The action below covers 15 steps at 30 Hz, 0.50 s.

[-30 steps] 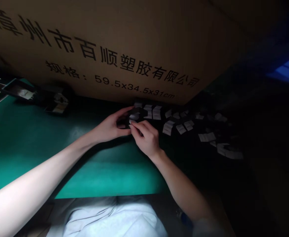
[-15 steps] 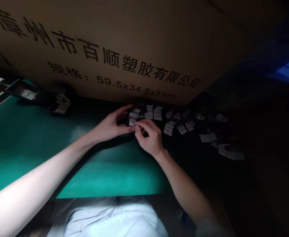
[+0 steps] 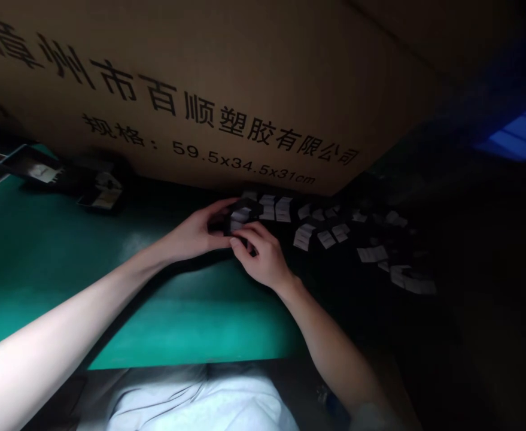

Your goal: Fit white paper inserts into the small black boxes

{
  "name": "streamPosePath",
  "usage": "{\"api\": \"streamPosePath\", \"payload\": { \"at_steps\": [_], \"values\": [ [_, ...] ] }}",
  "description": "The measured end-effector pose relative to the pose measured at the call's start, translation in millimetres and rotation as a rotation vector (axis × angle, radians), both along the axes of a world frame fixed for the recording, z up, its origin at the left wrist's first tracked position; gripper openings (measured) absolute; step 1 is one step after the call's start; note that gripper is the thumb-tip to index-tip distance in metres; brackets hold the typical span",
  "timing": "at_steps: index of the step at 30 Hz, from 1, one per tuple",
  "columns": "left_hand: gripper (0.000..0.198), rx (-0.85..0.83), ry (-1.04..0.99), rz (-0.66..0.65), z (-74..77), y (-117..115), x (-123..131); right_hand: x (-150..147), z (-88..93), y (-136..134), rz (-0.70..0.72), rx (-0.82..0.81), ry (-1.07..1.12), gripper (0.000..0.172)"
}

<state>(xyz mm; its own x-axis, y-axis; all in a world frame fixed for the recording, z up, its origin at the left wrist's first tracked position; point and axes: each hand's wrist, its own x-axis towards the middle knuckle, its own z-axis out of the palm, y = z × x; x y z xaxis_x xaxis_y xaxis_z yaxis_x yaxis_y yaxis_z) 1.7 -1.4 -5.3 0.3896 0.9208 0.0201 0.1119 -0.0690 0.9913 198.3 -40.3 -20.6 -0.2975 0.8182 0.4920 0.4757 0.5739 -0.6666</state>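
Note:
My left hand point(image 3: 204, 232) is wrapped round a small black box point(image 3: 249, 208) near the foot of the large carton. A folded white paper point(image 3: 239, 218) shows in the box's opening. From the right, my right hand point(image 3: 263, 250) reaches to the near side of the box, its fingers bent against the paper and the box edge. Whether those fingertips pinch anything is too dark to tell. Just right of the box, several folded white papers point(image 3: 283, 209) lie among dark shapes.
A cardboard carton point(image 3: 227, 72) with black print stands behind the green table point(image 3: 177, 323). Two black open boxes, one at the far left point(image 3: 36, 167) and one beside it point(image 3: 101, 194), hold pale items. More white papers point(image 3: 373, 254) spread to the right in shadow.
The white paper now sits lower inside the black box between my hands. My right hand's fingers have shifted slightly left. The whole view has moved a little.

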Motion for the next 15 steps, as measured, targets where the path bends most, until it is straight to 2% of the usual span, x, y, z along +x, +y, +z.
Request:
{"api": "streamPosePath", "payload": {
  "at_steps": [6, 8, 10, 12, 15],
  "values": [
    [0.094, -0.029, 0.0, -0.016, -0.6, 0.8, -1.6, -1.8, -0.2, 0.1, 0.047, -0.109, -0.034, 0.029],
    [0.095, -0.017, 0.028, -0.007, -1.4, 1.5, -2.4, 2.3, 6.4, -1.7, 0.07, -0.073, -0.039, 0.027],
    [0.097, -0.007, 0.063, 0.0, -0.8, 2.1, -2.8, 18.6, 19.0, -2.8, 0.049, 0.034, -0.045, 0.023],
    [0.099, -0.012, 0.106, -0.009, 1.6, 2.3, -3.2, 52.5, 36.0, 0.3, -0.091, 0.181, -0.039, 0.02],
    [0.1, -0.032, 0.176, -0.046, 6.6, 2.0, -4.2, 132.9, 63.4, 18.3, -0.53, 0.316, -0.014, 0.02]
  ]
}}
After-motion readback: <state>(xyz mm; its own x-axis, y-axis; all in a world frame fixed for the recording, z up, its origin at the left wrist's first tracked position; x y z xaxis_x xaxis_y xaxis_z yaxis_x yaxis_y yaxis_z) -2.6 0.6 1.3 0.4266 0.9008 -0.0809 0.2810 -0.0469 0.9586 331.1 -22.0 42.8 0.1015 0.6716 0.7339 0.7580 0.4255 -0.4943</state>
